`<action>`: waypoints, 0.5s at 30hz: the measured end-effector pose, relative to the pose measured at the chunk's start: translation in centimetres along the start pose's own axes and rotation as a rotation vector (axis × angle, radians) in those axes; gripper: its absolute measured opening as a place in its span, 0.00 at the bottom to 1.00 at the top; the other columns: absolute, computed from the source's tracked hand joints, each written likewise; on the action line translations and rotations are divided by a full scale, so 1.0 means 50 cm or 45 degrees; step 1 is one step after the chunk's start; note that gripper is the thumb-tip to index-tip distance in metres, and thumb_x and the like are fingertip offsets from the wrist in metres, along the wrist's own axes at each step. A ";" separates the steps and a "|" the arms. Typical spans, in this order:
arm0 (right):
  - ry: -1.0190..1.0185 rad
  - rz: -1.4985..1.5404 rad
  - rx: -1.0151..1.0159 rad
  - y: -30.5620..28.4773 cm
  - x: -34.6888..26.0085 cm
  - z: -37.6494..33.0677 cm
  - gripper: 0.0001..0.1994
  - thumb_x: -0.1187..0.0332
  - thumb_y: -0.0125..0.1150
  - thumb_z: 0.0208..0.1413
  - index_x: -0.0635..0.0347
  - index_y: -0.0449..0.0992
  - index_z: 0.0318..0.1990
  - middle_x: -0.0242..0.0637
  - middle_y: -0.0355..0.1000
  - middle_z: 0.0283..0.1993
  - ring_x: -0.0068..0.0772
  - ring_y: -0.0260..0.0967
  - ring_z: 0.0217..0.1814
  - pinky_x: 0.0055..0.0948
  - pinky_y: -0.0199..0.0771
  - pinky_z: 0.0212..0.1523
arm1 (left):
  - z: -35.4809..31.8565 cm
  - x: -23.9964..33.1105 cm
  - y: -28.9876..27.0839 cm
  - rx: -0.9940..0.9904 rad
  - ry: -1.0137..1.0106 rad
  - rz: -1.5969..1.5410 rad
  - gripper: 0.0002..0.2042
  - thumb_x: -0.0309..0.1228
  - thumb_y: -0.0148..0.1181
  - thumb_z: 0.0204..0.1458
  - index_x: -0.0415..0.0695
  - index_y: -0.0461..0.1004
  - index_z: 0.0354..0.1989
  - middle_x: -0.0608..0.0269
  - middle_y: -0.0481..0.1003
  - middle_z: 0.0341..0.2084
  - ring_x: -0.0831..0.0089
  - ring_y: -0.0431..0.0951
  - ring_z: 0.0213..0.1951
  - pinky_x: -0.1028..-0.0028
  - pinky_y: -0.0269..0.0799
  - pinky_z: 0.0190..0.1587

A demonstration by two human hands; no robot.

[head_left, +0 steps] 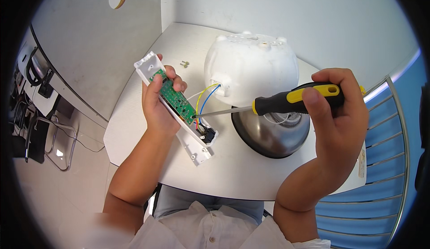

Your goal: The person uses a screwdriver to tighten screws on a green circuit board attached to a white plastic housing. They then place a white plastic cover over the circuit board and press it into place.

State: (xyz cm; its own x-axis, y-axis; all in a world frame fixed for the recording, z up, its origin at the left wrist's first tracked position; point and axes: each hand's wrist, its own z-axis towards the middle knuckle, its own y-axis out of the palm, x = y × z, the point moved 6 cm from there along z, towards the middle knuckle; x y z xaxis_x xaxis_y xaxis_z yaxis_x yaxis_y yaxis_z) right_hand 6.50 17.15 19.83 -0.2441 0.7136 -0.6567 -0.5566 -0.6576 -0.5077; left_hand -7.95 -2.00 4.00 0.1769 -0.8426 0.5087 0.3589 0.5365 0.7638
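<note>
Left hand (157, 103) was closed around a long white plastic housing (197, 148), fingers curled over its upper half, thumb lying along the near edge. Housing ran from 11 o'clock to 5 o'clock across the hand, open face up. A green circuit board (175, 97) sat inside it, partly under the fingertips.

Right hand (338, 114) was wrapped tight in a fist around the black-and-yellow handle of a screwdriver (286, 103), thumb pressed on the near side. Shaft pointed toward 9 o'clock; its tip met the lower end of the circuit board, just where the wires joined.

Wires (204, 97), yellow and blue, with red lower down, arced from the board's lower end up toward 1 o'clock into a white rounded appliance body (251, 67). That body lay tipped against a shiny metal dome (268, 137), which rested at 3 o'clock from the housing, under the screwdriver handle.

Two small screws (184, 64) lay loose on the white table (233, 177) at 12 o'clock from the left hand, apart from everything else.

At 3 o'clock beyond the right hand, a pale strip-shaped label (361, 164) showed near the table edge; its print was too small to make out. A blue chair with metal bars (380, 159) stood beside it.
</note>
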 end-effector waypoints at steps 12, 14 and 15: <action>-0.535 -0.138 -0.389 -0.013 -0.006 0.006 0.24 0.66 0.65 0.43 0.66 0.63 0.46 0.38 0.61 0.42 0.27 0.62 0.43 0.22 0.64 0.44 | 0.001 -0.012 0.002 -0.083 -0.153 -0.203 0.20 0.38 0.44 0.56 0.46 0.55 0.55 0.66 0.66 0.30 0.78 0.66 0.28 0.76 0.62 0.34; -0.604 -0.193 -0.405 -0.016 -0.007 0.003 0.27 0.63 0.68 0.41 0.66 0.63 0.46 0.38 0.61 0.41 0.28 0.62 0.42 0.21 0.64 0.43 | 0.002 -0.015 0.000 -0.084 -0.166 -0.218 0.19 0.38 0.43 0.56 0.46 0.55 0.54 0.66 0.66 0.30 0.78 0.67 0.28 0.76 0.62 0.34; -0.610 -0.195 -0.375 -0.015 -0.011 0.000 0.28 0.62 0.69 0.40 0.65 0.63 0.46 0.37 0.61 0.41 0.27 0.62 0.41 0.21 0.64 0.43 | 0.003 -0.016 0.000 -0.082 -0.173 -0.220 0.19 0.38 0.43 0.56 0.46 0.56 0.54 0.66 0.67 0.30 0.79 0.67 0.27 0.76 0.62 0.34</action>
State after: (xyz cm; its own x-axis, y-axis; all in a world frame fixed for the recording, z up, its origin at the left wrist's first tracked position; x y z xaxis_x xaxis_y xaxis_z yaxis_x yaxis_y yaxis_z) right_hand 7.06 17.23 20.58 -0.5483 0.7906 -0.2726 -0.3862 -0.5285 -0.7560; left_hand -8.25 -1.32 3.63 -0.0160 -0.9052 0.4248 0.4317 0.3769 0.8195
